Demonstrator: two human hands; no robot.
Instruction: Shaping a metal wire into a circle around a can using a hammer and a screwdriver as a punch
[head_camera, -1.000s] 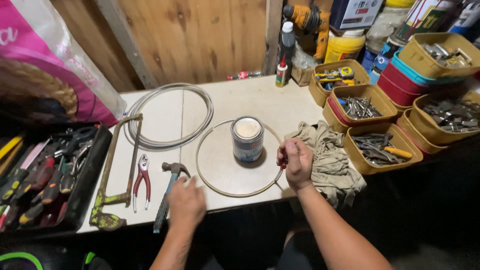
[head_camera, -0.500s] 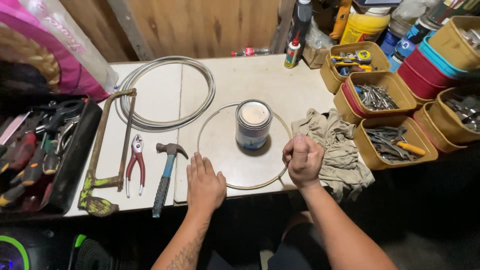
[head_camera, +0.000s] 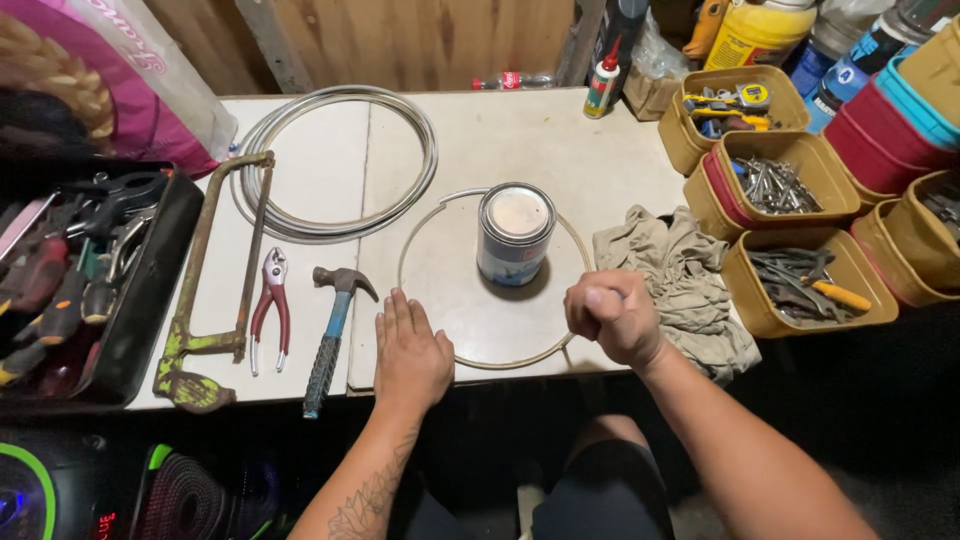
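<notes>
On the table, my left hand has stayed flat and open; my right hand still grips the wire ring in a fist.

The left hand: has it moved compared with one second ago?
Yes. The left hand went right, from the hammer to lie flat at the wire ring's left edge.

This is a home workshop or shed. A worn white table stands against bare plank walls, with a hacksaw, pliers and hammer laid out. An open toolbox sits alongside, and yellow tubs hold what look like nails and bits.
</notes>
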